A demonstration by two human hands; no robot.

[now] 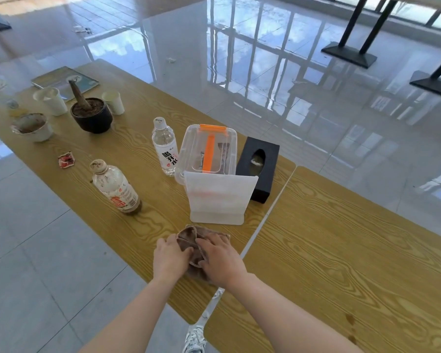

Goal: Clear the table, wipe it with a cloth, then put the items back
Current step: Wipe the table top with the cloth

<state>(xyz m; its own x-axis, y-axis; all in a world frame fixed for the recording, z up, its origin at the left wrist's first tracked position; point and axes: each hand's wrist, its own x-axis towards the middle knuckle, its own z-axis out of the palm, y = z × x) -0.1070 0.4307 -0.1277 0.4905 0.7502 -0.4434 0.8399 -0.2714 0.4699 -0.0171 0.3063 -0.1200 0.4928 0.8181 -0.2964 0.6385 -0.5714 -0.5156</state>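
Note:
A brown cloth (189,236) lies bunched on the wooden table (127,225) near its front edge. My left hand (169,258) and my right hand (220,258) both rest on it and grip its folds. Just beyond the cloth stands a frosted white stand (220,197). Behind that sit a clear storage box with an orange handle (209,151) and a black tissue box (259,166). Left of them are a clear water bottle (164,146) and a tilted, dirty bottle with a red label (116,187).
Farther left on the table are a red wrapper (66,160), a dark pot with a stump (91,114), two paper cups (52,100) (113,101), a dirty bowl (32,127) and a book (64,80). A second table (354,250) adjoins on the right. Glossy floor surrounds both.

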